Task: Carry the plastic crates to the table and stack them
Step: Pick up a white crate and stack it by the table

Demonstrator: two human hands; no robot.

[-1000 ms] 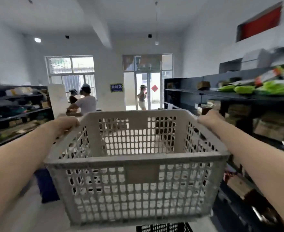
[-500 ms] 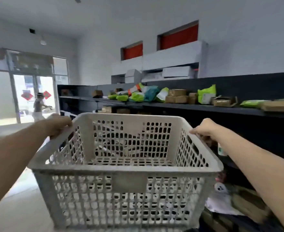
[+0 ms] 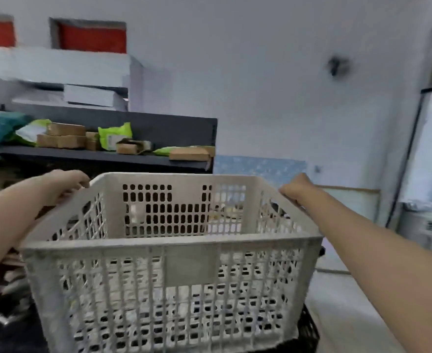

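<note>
A white perforated plastic crate (image 3: 174,271) fills the middle of the head view, held up in front of me and empty inside. My left hand (image 3: 65,184) grips its left rim near the far corner. My right hand (image 3: 297,189) grips the right rim near the far corner. Under the crate's lower right corner the edge of a black crate (image 3: 310,329) shows. No table for stacking can be made out.
A dark shelf unit (image 3: 143,157) with cardboard parcels (image 3: 62,136) and green bags (image 3: 114,136) stands at the left. White boxes (image 3: 90,95) lie on top of it. A white wall is ahead; a glass-fronted frame (image 3: 429,159) and grey equipment (image 3: 421,225) stand at the right.
My view has swung to the right with the crate: the doorway and people have left the picture, the shelves slid left, and the wall and right-hand frame came in. Both hands keep their grip.
</note>
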